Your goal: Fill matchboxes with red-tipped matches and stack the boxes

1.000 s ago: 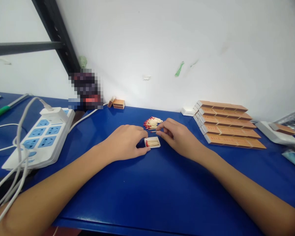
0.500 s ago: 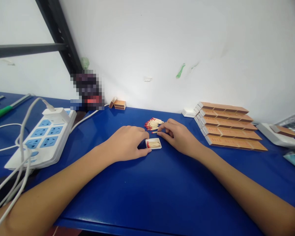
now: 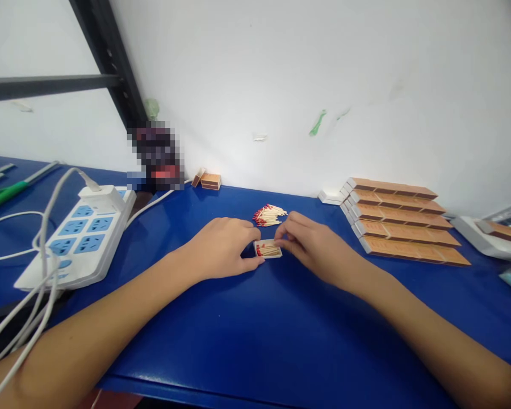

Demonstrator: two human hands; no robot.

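A small white matchbox tray [image 3: 269, 256] with several red-tipped matches [image 3: 267, 247] in it rests on the blue tabletop. My left hand [image 3: 227, 247] grips its left end between thumb and fingers. Over the tray's right end, my right hand [image 3: 309, 241] is closed in a pinch on a match, whose red head shows above the matches inside; the fingers cover part of it. Just behind the tray lies a loose pile of matches [image 3: 269, 215], red heads mostly to the left.
Stacked matchboxes [image 3: 404, 227] form steps at the right, beside a white box [image 3: 331, 197]. Two small matchboxes [image 3: 210, 180] stand by the wall. A power strip [image 3: 85, 233] with white cables is on the left. A white device [image 3: 485, 238] lies far right.
My right hand has moved from the front of the match pile to above the tray, carrying a match. The left hand keeps its grip on the tray. The view has shifted slightly.
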